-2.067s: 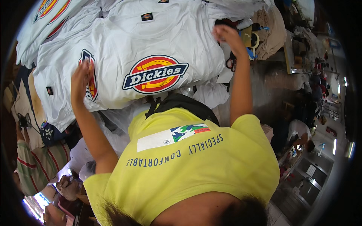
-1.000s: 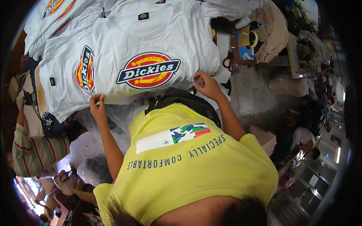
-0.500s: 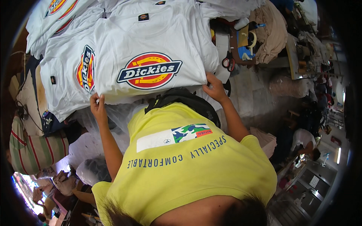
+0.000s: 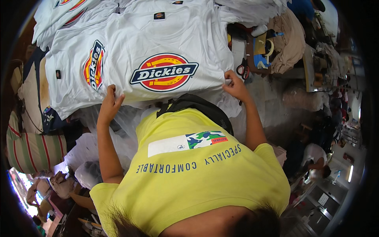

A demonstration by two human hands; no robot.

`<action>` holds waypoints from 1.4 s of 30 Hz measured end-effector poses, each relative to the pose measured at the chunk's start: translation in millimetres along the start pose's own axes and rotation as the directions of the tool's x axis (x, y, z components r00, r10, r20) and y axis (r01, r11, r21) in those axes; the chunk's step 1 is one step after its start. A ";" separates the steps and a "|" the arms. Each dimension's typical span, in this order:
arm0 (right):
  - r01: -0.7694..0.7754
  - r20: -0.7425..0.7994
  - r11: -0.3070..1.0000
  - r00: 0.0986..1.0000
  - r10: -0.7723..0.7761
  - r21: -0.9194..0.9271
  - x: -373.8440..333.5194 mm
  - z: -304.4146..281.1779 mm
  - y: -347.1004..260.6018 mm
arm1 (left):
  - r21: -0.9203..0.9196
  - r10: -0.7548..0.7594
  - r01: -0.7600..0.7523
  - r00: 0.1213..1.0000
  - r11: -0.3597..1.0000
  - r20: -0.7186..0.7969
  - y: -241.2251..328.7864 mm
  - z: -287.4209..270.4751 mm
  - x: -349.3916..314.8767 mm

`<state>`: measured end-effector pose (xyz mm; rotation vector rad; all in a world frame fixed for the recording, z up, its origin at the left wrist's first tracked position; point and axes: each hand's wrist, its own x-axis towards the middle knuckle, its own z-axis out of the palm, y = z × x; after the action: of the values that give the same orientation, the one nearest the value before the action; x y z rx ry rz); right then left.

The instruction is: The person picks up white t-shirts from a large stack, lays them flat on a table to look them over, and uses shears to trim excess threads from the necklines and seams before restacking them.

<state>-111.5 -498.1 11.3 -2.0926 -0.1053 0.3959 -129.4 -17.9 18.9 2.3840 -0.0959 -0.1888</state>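
A white T-shirt (image 4: 197, 43) with a large red, yellow and navy oval print lies spread in front of me. At its lower right corner my right hand (image 4: 238, 87) pinches the fabric edge between thumb and fingers. My left hand (image 4: 110, 104) is at the lower left part of the shirt, thumb and fingers apart, the fingertips against or just over the cloth. Another white T-shirt (image 4: 69, 51) with the same print, turned sideways, lies on the left, partly overlapped by the first.
More white shirts (image 4: 252, 10) are heaped at the back. Black-handled scissors with red (image 4: 243, 70) lie right of the shirt, beside a tape roll (image 4: 269, 47) and beige cloth (image 4: 290, 43). A person in striped clothing (image 4: 37, 152) is at the left; clear plastic (image 4: 89, 173) hangs below the shirts.
My left hand has let go of the shirt's lower edge, its thumb and fingers spreading as it moved up and right. My right hand still pinches the right corner. The view has shifted slightly.
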 end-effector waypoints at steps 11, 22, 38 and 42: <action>0.059 -0.280 0.991 0.956 -0.090 -0.118 -2.4 -14.8 17.6 | 0.248 0.102 -0.094 0.995 0.964 -0.019 -5.0 -27.9 -7.3; -0.063 -0.432 0.995 0.902 0.022 -0.081 -6.9 -7.1 37.5 | 0.035 -0.113 0.125 0.963 0.992 -0.245 -42.3 -28.4 -28.0; -0.017 -0.463 0.927 0.863 0.203 0.375 38.9 -19.6 4.2 | -0.202 -0.235 0.151 0.829 0.968 -0.508 -58.3 -26.2 37.6; 0.076 -0.326 0.797 0.932 0.157 0.600 120.9 -19.8 -50.1 | -0.511 -0.248 0.068 0.924 0.857 -0.292 -38.1 -39.2 116.5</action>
<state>13.1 -459.8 34.4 -1.4895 0.2609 0.0411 -7.5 22.0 8.5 1.8720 0.2922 0.1268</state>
